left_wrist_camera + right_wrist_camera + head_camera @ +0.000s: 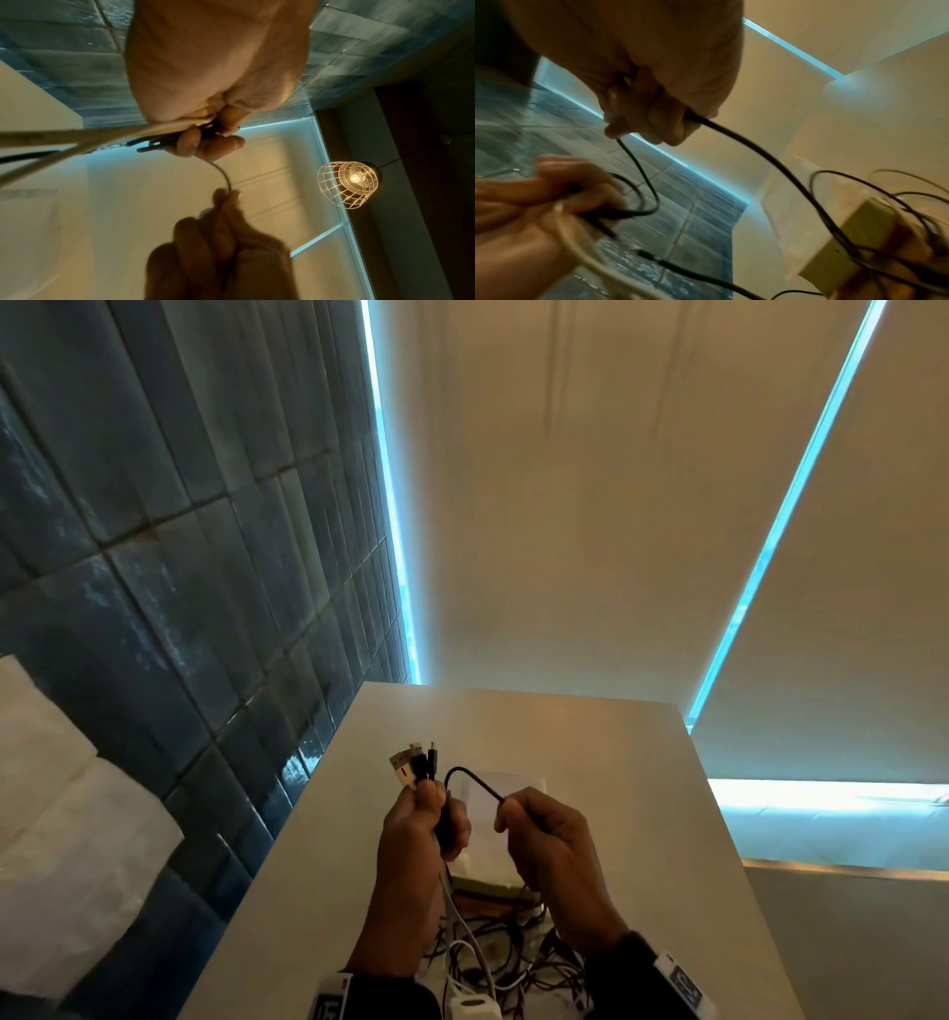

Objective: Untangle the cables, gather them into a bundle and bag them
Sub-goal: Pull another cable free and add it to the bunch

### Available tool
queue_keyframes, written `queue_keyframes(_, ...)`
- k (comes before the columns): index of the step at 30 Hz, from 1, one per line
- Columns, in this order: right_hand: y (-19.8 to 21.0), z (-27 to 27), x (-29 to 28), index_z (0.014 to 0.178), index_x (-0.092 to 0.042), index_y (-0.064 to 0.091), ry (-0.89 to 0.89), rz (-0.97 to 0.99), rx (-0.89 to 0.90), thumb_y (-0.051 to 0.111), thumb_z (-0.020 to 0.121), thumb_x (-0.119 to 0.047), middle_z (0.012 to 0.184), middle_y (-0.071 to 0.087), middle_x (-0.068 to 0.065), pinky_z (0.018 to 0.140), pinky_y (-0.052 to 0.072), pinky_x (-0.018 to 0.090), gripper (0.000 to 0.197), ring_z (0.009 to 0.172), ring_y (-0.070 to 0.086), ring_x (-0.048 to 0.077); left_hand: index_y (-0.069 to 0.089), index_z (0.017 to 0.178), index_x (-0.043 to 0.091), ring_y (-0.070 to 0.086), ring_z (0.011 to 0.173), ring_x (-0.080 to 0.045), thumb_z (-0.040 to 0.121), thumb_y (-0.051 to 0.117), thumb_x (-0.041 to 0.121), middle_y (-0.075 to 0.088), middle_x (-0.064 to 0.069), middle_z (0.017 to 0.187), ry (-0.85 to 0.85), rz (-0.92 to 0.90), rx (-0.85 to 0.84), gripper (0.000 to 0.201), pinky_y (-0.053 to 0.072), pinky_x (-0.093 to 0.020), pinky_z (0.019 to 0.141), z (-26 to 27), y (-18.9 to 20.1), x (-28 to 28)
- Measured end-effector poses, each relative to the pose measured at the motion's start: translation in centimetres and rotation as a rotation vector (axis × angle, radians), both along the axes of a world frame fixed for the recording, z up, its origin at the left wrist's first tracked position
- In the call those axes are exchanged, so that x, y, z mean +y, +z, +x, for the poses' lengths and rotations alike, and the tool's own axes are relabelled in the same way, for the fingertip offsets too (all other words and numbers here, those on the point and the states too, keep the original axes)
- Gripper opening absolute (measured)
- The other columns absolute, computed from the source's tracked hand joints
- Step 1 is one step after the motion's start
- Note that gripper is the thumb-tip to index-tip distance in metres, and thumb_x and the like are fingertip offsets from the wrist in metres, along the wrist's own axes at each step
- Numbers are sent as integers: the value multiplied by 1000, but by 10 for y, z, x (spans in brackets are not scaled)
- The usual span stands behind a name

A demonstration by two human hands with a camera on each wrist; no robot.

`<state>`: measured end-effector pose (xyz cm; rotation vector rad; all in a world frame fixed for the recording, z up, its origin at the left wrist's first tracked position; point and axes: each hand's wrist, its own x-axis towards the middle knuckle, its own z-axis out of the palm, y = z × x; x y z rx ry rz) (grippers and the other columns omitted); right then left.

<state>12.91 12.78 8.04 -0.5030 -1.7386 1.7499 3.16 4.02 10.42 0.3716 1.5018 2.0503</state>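
My left hand (426,819) is raised above the table and grips a bunch of black and white cable ends (413,765), whose plugs stick up past the thumb. A thin black cable (472,775) arcs from that bunch over to my right hand (529,829), which pinches it between thumb and forefinger. The left wrist view has the left hand (205,130) closed on white and black leads, with the black cable (226,176) curving down to the right hand (226,203). From the right wrist, the right hand (654,113) holds the black cable (744,142). A tangle of cables (493,952) lies below both hands.
A clear plastic bag (493,819) lies flat on the white table (642,814) behind my hands, with a yellowish box (854,229) under the loose cables. A blue tiled wall (179,557) runs along the left. A wire-cage lamp (349,182) glows above.
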Motion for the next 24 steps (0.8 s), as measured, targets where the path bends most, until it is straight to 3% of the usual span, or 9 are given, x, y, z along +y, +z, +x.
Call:
queue_keyframes(4,10,6,-10,69,-16,59,146,54,-19,54,96,-17,52,41,-11,47,31,14,27,46,34,2,54,89,4,54,61,-21,102,33,18,66,-9,68,10,46,-78,28,39,-33,60,2,3,0)
queue_keyframes(6,3,7,-13,70,-15,58,219,9,-40,54,96,-16,55,41,-10,52,36,21,27,49,36,5,52,88,5,58,67,-24,102,33,19,64,-10,69,-7,134,-150,28,44,-35,66,3,6,-2)
queue_keyframes(9,-9,8,-13,66,-22,58,260,15,-85,56,90,-23,61,47,-8,60,34,32,24,57,40,10,47,79,8,60,67,-24,101,34,21,56,-8,68,-34,267,-245,28,46,-38,70,3,8,-5)
queue_keyframes(15,-19,13,-7,63,-25,59,293,33,-115,54,90,-20,60,51,-11,59,36,19,28,55,42,4,43,78,12,36,49,-15,94,39,27,52,-6,70,-97,298,-208,22,36,-27,50,3,6,-7)
queue_keyframes(20,-34,13,-5,64,-19,56,270,-15,-97,52,95,-6,57,49,-11,57,37,15,34,54,42,1,40,75,12,24,48,-11,93,40,29,35,1,59,-146,296,-140,25,26,-26,49,8,5,-7)
queue_keyframes(24,-55,14,4,64,-19,55,195,33,-156,55,92,-16,59,48,-10,58,37,16,29,56,42,3,40,73,12,23,47,-10,93,40,29,35,2,57,-143,299,-116,26,25,-26,49,8,7,-8)
